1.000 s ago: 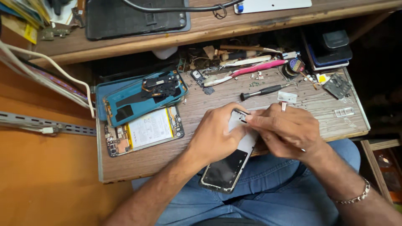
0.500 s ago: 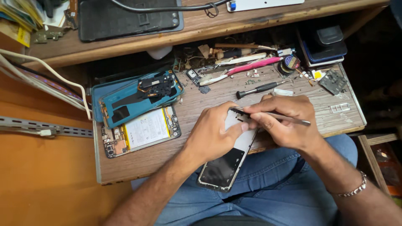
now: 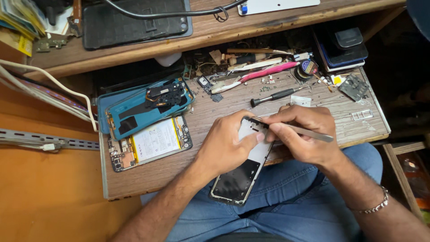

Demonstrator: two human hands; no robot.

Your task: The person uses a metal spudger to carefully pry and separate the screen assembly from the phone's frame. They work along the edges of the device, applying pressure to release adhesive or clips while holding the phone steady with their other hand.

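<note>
While the left hand (image 3: 224,145) wraps around the upper half of the opened phone frame (image 3: 245,163), thumb and curled fingers closed against its edges, the frame lies tilted across the front edge of the wooden pull-out tray (image 3: 148,179), its dark lower end hanging off the tray over the person's blue jeans (image 3: 286,201). Right hand (image 3: 309,132): fingers pinched shut around metal tweezers (image 3: 309,133), whose tip meets the top end of the frame beside the left thumb; the tweezers' free end points away from the frame toward the tray's right side. A beaded bracelet (image 3: 371,207) circles the right wrist.

Left of the frame, well apart, rest a teal phone back cover (image 3: 148,105) and, just in front of it, an opened phone body (image 3: 150,143) showing a white battery with a yellow edge. Behind the frame, near the right hand, lies a black-handled screwdriver (image 3: 275,95); farther back, a pink-handled tool (image 3: 264,72) among loose scraps and small parts. Right of the frame, at the tray's far corner, sit a small grey circuit part (image 3: 354,86) and a stack of dark phones (image 3: 342,45). Above the tray, on the desk top, a black flat device (image 3: 134,22) lies under a black cable (image 3: 170,13). White cables (image 3: 49,89) run along the orange surface far left of the frame.
</note>
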